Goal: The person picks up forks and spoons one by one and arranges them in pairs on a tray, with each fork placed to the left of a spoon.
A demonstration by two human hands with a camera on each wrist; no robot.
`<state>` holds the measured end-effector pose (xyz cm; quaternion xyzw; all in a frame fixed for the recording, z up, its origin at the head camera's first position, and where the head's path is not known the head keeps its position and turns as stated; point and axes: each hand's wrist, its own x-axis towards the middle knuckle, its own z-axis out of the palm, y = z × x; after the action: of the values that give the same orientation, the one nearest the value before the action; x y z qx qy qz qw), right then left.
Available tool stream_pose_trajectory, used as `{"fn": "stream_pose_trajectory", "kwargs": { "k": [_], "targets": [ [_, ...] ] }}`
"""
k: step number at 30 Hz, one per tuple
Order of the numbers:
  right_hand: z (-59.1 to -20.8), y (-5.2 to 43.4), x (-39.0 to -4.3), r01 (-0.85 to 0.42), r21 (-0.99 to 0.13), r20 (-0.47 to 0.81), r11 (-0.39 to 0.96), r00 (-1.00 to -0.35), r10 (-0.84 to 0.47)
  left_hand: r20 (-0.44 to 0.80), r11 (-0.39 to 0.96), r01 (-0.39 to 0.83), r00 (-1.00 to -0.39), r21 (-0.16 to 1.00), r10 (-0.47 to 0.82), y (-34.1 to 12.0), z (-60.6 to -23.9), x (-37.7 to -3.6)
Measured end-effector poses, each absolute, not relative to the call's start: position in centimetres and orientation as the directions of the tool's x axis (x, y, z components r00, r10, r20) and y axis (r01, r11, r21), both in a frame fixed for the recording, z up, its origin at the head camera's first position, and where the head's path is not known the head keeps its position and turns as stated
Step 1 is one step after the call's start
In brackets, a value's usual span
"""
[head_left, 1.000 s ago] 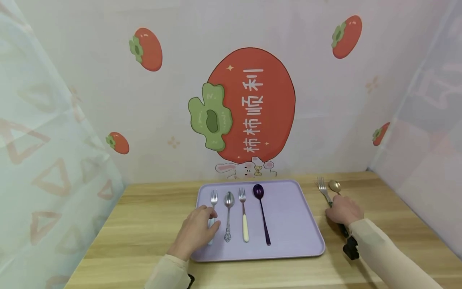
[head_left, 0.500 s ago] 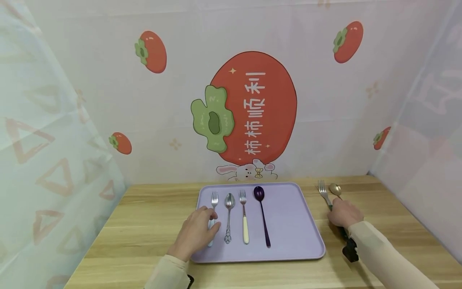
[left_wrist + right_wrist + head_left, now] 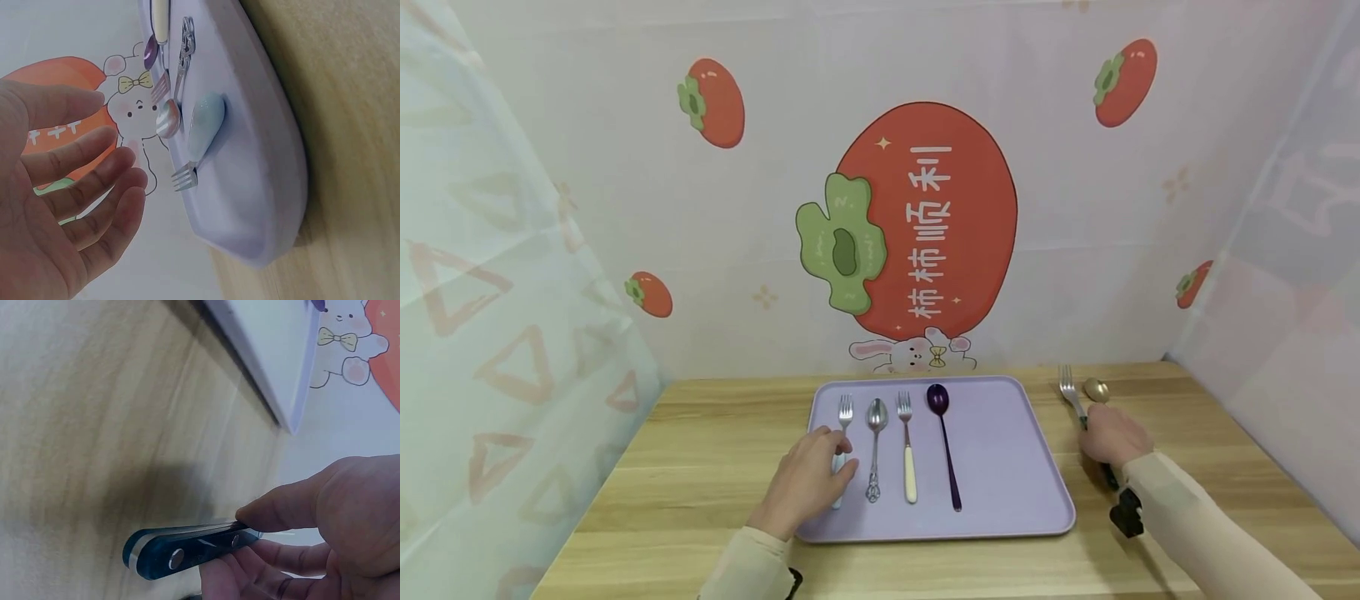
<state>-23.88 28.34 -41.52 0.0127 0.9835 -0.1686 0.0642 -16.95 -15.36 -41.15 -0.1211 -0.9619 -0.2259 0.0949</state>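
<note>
A purple tray (image 3: 1015, 467) sits on a wooden table (image 3: 700, 467). Four things lie in a row on the tray. Count them from the left: one fork with a pale blue handle (image 3: 844, 417), one all-silver spoon (image 3: 876, 433), one fork with a cream handle (image 3: 907, 450) and one dark purple spoon (image 3: 944, 442). That makes two forks and two spoons on the tray.

The left hand (image 3: 808, 483) is over the left side of the tray, on top of the blue-handled fork's handle. In the left wrist view its fingers (image 3: 94, 181) are straight and a little spread, and they hold nothing. That fork lies flat on the tray, just beside them.

Off the tray, on the table to the right, there are two more things close together: one fork with a dark handle (image 3: 1071, 396) and one gold spoon (image 3: 1096, 389). Only the spoon's bowl shows, because the hand hides the rest. The right hand (image 3: 1112, 437) is on this dark-handled fork. In the right wrist view the thumb (image 3: 281, 509) and fingers pinch its dark blue handle, and the end of the handle, with two small silver dots, sticks out of the hand.

So there are three forks and three spoons in all, six things

Behind the table is a wall picture (image 3: 917, 217) of one big red fruit with a small white bunny under it, and four little red fruits around it
</note>
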Motion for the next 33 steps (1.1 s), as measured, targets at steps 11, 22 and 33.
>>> {"fn": "stream_pose_trajectory", "kwargs": {
  "k": [11,22,33],
  "targets": [
    [-40.3,27.4,-23.2,0.012,-0.361,-0.116,0.932,-0.993,-0.032,0.24,0.865,0.281,-0.951,0.415,0.194,-15.3,-41.0,-17.0],
    [-38.8,26.3,-22.2,-0.048,-0.355,-0.076,0.933,-0.994,-0.081,0.219,0.869,0.261,-0.959,0.421,0.182,-15.5,-41.1,-16.9],
    [-37.7,23.8,-21.3,-0.109,-0.365,-0.025,0.925,-0.992,-0.127,0.228,0.865,0.27,-0.956,0.424,0.186,-15.5,-41.2,-16.8]
  ]
}}
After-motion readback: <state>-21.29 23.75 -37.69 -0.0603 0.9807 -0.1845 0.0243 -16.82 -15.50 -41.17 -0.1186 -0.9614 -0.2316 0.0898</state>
